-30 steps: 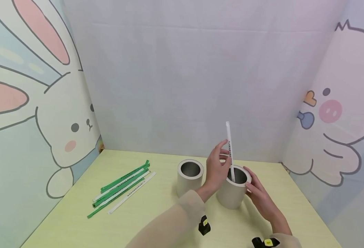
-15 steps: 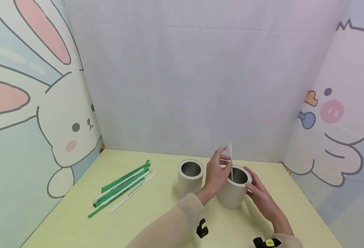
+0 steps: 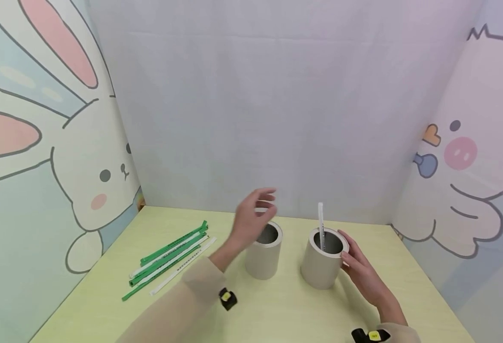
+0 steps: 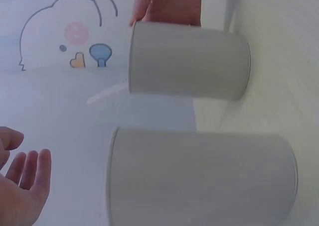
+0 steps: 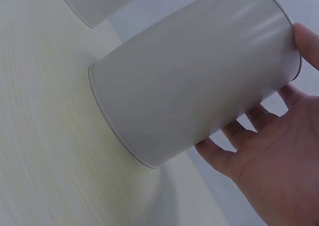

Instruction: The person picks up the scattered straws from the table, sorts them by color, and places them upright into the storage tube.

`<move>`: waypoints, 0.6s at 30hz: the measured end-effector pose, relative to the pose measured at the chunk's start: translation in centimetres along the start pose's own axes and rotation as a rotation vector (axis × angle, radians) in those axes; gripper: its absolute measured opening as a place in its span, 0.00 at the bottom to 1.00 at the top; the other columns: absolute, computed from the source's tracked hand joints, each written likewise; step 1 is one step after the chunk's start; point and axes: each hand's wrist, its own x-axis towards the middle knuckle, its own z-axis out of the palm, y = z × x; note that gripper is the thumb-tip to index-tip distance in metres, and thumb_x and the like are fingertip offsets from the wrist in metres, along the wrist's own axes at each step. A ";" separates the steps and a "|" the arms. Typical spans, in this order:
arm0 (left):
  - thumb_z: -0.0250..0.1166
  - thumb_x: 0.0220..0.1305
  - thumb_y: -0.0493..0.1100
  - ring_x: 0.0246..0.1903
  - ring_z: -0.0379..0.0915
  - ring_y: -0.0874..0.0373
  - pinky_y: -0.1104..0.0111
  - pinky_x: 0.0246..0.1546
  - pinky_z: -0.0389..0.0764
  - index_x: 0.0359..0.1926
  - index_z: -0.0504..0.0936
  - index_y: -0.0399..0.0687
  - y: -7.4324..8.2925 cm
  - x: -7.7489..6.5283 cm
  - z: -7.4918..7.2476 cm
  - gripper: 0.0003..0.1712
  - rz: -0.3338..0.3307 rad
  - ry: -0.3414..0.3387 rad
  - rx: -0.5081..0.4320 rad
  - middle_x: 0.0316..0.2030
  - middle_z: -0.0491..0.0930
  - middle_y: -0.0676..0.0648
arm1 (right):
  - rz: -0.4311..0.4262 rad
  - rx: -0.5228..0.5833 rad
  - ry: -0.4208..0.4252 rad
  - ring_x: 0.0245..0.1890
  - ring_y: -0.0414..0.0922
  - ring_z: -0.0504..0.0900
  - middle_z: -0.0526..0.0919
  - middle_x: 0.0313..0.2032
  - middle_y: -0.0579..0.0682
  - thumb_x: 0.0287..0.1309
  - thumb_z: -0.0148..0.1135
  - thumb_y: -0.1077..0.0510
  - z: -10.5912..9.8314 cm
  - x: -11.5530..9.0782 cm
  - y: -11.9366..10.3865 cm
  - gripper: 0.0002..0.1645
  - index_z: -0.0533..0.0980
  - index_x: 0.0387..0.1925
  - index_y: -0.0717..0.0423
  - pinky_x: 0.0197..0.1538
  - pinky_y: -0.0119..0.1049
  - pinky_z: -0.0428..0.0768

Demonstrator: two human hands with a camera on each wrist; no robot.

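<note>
Two light grey cylindrical cups with dark metallic insides stand upright side by side. In the right cup (image 3: 322,269) a white wrapped straw (image 3: 321,216) leans, its upper end poking above the rim. My right hand (image 3: 360,271) holds this cup from the right, thumb at the rim and fingers along the wall; the right wrist view shows several fingertips (image 5: 212,149) against its side. My left hand (image 3: 253,216) is in the air over the left cup (image 3: 262,262), fingers loosely bent with nothing in them, and it partly covers that cup's mouth in the head view.
Several green and white wrapped straws (image 3: 165,264) lie in a loose slanted bundle on the left of the pale yellow table (image 3: 268,314). A pale fabric backdrop (image 3: 268,119) rises behind, with cartoon-printed side panels at left and right.
The straw has been lowered into the right cup and let go. My left hand has moved left, away from it, to over the left cup. My right hand stays on the right cup.
</note>
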 end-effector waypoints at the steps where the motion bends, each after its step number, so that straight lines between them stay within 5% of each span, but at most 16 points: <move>1: 0.70 0.70 0.35 0.50 0.85 0.54 0.64 0.50 0.88 0.65 0.82 0.53 -0.3 -0.1 -1.4 0.25 -0.002 0.002 0.025 0.53 0.86 0.48 | 0.003 0.000 -0.001 0.73 0.24 0.60 0.54 0.78 0.38 0.85 0.36 0.57 -0.1 0.0 0.0 0.37 0.39 0.86 0.51 0.65 0.24 0.70; 9: 0.70 0.71 0.37 0.49 0.86 0.52 0.58 0.49 0.88 0.66 0.81 0.50 -4.6 -3.6 -11.4 0.24 -0.092 -0.058 0.336 0.51 0.87 0.47 | 0.027 -0.013 -0.003 0.72 0.23 0.60 0.53 0.79 0.40 0.86 0.36 0.56 -0.3 0.0 0.0 0.37 0.40 0.87 0.47 0.65 0.24 0.69; 18: 0.73 0.67 0.33 0.44 0.85 0.51 0.61 0.44 0.87 0.59 0.84 0.41 -8.2 -8.5 -16.9 0.20 -0.194 -0.254 0.535 0.49 0.87 0.42 | 0.033 -0.024 0.002 0.72 0.22 0.60 0.51 0.80 0.44 0.86 0.37 0.55 -0.5 -0.1 0.2 0.37 0.39 0.87 0.47 0.64 0.23 0.69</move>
